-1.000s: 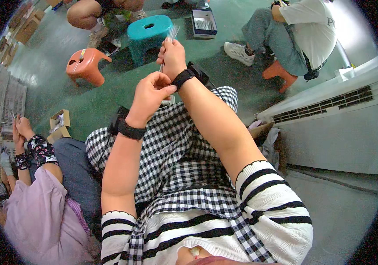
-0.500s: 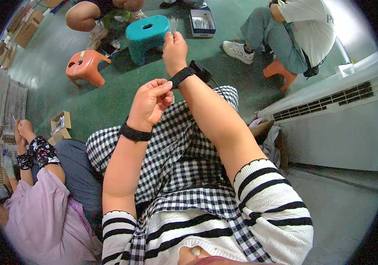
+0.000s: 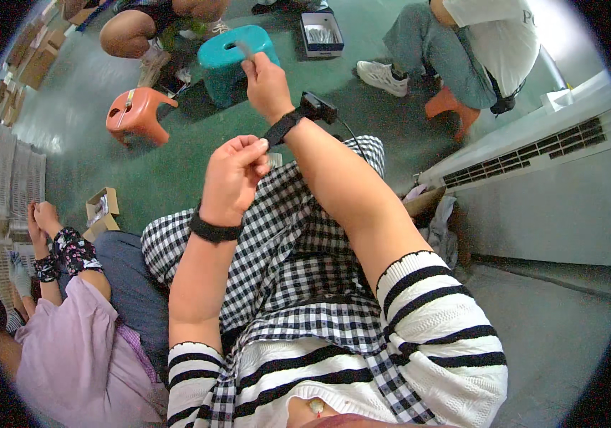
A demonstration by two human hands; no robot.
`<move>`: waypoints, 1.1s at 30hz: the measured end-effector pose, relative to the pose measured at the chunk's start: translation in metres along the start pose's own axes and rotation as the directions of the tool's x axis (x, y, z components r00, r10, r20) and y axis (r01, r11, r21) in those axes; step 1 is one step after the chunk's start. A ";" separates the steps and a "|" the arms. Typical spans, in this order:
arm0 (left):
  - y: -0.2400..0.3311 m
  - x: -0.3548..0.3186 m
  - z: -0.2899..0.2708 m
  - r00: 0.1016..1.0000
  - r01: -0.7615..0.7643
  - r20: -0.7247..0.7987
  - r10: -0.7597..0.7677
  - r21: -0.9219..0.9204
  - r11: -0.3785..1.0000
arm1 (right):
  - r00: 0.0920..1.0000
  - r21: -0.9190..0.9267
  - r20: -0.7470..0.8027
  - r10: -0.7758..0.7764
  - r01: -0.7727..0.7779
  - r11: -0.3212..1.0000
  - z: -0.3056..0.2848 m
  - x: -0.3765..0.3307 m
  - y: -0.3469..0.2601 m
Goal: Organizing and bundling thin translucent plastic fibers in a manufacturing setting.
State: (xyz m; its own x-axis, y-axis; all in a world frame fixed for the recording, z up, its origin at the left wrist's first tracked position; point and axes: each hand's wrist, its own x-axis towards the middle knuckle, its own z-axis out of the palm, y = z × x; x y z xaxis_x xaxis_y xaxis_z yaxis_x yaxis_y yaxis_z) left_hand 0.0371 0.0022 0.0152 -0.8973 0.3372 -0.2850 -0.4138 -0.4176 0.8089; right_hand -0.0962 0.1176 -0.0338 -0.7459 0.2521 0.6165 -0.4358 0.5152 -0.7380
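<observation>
My right hand [image 3: 270, 87] reaches forward, closed around a bundle of thin pale strips [image 3: 243, 50]; they stick out past the fingers, smeared by motion, in front of a teal stool. On the right wrist is a black strap [image 3: 285, 128] with a small black box-like device [image 3: 318, 107] and its cable. Thumb and fingers of my left hand [image 3: 232, 175] pinch the loose end of that strap. Another black band [image 3: 214, 227] circles my left wrist. Below the hands, a black-and-white checked apron [image 3: 270, 242] covers my lap.
Ahead stand the teal stool [image 3: 223, 63] and an orange stool [image 3: 138, 118]. An open box [image 3: 322, 51] of pale pieces lies beyond. A person in lilac [image 3: 77, 335] sits close at my left by a small carton [image 3: 105, 207]; another person [image 3: 491, 50] sits ahead right, near a white vented cabinet [image 3: 533, 200].
Both hands have shifted slightly left, the right one also turning so that the strips lean left. More of the strap's end and the device now shows.
</observation>
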 end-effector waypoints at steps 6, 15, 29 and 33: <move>0.012 0.003 -0.014 0.988 0.016 0.150 0.018 -0.217 0.976 | 0.989 -0.104 0.147 0.030 -0.015 0.994 0.005 -0.012 -0.002; 0.024 -0.001 -0.004 0.982 -0.104 0.122 0.141 -0.268 0.958 | 0.680 -0.290 0.729 0.080 0.201 0.936 0.020 -0.026 -0.033; 0.014 0.011 -0.019 0.991 0.040 0.115 -0.062 0.192 0.981 | 0.783 -0.341 0.601 0.159 0.071 0.937 0.030 -0.023 -0.034; 0.009 0.017 -0.020 0.977 0.054 0.183 -0.108 0.275 0.960 | 0.766 -0.326 0.635 0.101 0.147 0.934 0.023 -0.023 -0.029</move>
State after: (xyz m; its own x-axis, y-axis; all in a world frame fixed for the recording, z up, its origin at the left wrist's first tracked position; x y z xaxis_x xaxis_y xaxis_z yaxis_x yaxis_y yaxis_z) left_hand 0.0155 -0.0126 0.0071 -0.8042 0.5287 -0.2715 -0.4037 -0.1506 0.9024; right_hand -0.0781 0.0785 -0.0328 -0.9351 -0.2749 0.2237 -0.3526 0.7850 -0.5093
